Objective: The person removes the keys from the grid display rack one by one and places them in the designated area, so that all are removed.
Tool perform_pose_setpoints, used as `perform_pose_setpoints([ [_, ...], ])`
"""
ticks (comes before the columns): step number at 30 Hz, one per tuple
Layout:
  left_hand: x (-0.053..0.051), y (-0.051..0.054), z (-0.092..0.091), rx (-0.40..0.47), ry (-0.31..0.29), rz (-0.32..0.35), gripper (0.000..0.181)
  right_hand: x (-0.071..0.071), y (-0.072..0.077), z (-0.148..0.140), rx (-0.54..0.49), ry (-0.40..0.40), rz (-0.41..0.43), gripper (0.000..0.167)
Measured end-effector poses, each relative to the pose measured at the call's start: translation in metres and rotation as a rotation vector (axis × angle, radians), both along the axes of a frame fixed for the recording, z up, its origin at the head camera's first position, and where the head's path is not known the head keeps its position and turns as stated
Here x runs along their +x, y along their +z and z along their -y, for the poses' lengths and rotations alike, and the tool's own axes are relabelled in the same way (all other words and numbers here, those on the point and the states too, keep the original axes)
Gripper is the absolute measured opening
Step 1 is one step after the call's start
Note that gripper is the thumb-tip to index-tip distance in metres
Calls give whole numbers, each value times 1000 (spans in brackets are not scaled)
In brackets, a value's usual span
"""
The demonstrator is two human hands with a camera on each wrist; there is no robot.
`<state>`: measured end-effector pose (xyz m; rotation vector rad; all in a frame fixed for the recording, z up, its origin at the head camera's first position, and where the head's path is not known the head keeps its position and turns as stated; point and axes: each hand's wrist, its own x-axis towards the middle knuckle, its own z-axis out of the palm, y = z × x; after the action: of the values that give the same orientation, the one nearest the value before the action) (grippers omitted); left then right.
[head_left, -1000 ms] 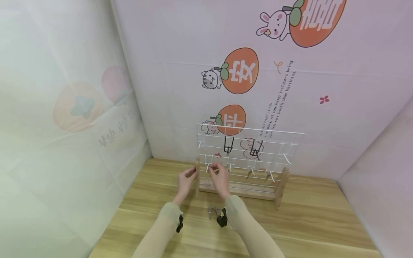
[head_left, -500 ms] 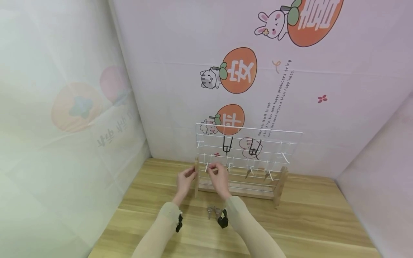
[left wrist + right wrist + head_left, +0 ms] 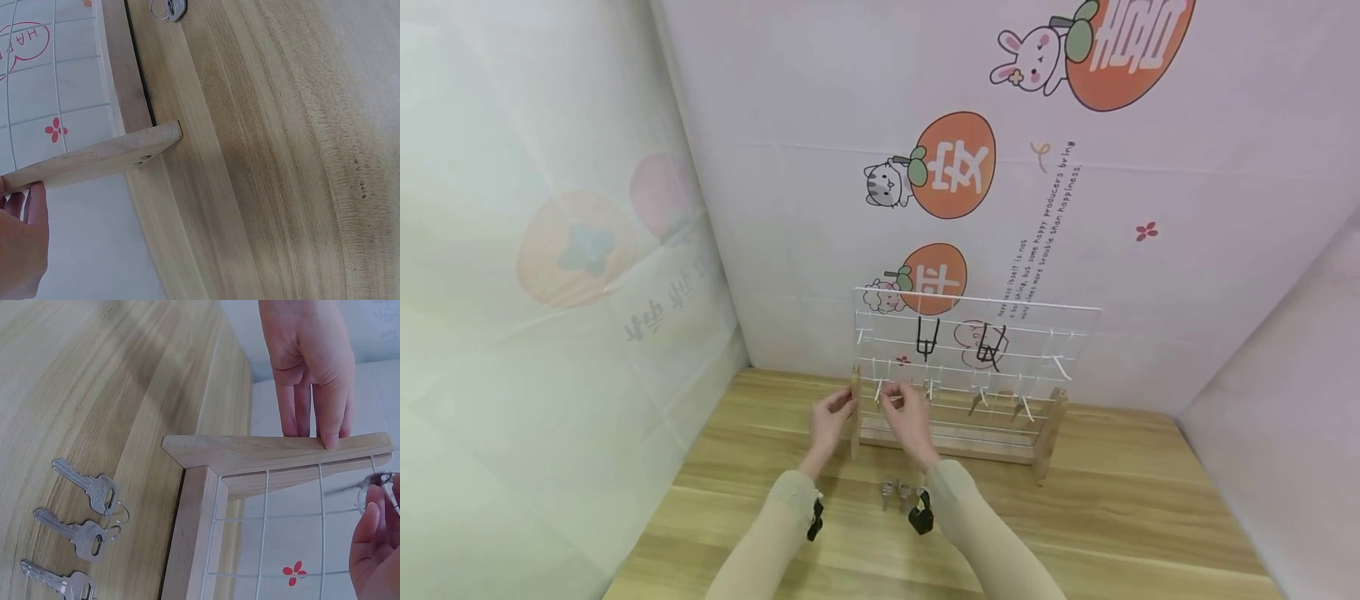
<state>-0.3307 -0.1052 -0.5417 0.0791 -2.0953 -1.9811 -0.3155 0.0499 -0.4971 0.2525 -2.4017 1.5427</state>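
A wire grid rack with wooden side posts (image 3: pixel 1049 437) stands on the table against the back wall. My left hand (image 3: pixel 827 423) grips its left post (image 3: pixel 100 157), fingers and thumb on either side of the wood. At the leftmost lower white hook (image 3: pixel 879 390), my right hand (image 3: pixel 910 418) pinches a small metal key with a ring (image 3: pixel 379 479); the fingers partly cover it. More keys (image 3: pixel 977 402) hang from white hooks farther right. Several loose keys with rings (image 3: pixel 84 539) lie on the table in front of the rack.
Two black wire hooks (image 3: pixel 927 337) hang on the upper grid, and white hooks (image 3: pixel 1060 367) stick out at its upper sides. A printed cloth wall (image 3: pixel 820 208) rises behind the rack, with more cloth at the left and right of the wooden table (image 3: pixel 1120 517).
The head view has shifted slightly. My right fingers have stayed by the leftmost lower hook with only slight motion, and my left hand remains on the post.
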Motion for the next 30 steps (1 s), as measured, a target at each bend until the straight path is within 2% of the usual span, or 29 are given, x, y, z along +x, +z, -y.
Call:
perform_pose_setpoints([
  [20,0,-3,0,-23,10,-28,30,3,1,-3,13,40,2,5],
  [26,-1,-3,-1,-25,18,-26,30,-1,-2,-4,23,54,-60,6],
  [30,-1,-3,-1,-22,16,-24,30,0,-2,-5,31,68,-51,9],
])
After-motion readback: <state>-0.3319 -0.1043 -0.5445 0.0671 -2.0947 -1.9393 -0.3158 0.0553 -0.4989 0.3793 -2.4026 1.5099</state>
